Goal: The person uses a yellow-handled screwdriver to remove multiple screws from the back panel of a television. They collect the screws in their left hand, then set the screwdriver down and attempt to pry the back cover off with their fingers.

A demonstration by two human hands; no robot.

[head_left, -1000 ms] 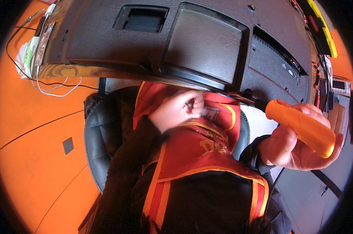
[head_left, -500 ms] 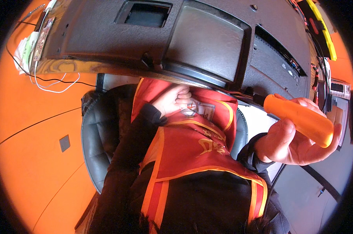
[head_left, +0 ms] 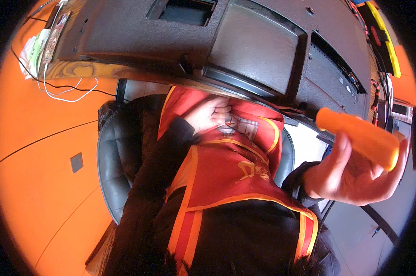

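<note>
Okay, right hand (head_left: 355,179) has the orange-handled tool (head_left: 360,138): handle pinched between thumb and curled fingers, hold looks fairly loose. Tool's dark neck points left from the grip, toward the near edge of the black panel (head_left: 208,41); can't tell where the tip ends. Panel lies beyond and left of that grip, ports side nearest it, on a wooden tabletop (head_left: 79,70).

Left hand (head_left: 210,115) sits well left of the tool, fingers folded in, close below the panel edge; can't tell whether it pinches anything. Red apron (head_left: 231,184) with yellow trim spreads under the left hand and left of the right one. Dark chair (head_left: 113,161) behind, to the left of both grips. Yellow-edged object (head_left: 386,41) beyond the right grip; white cable (head_left: 74,99) far left of the left hand.
</note>
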